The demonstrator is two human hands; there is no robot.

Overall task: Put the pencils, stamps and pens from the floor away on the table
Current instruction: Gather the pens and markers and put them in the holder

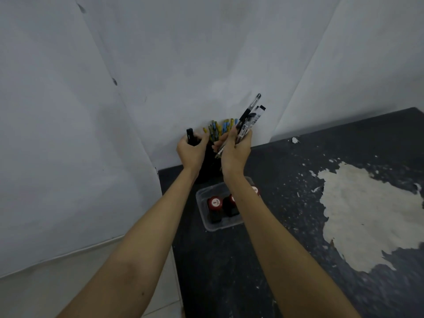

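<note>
My right hand [234, 150] grips a bunch of black and clear pens [249, 120], their ends pointing up and right above a black holder [207, 166] at the table's far left corner. Several blue and yellow pencils [218, 129] stand in that holder. My left hand [190, 150] grips a black pen [190, 135] at the holder's left rim. A clear plastic tray [203, 210] just in front of the holder contains red-topped black stamps [215, 208], partly hidden behind my right forearm.
The black table [286, 203] has a worn top with a large patch of peeled paint [367, 216] on the right. White walls close in behind and on the left. Pale floor tiles [46, 290] show at lower left beside the table's edge.
</note>
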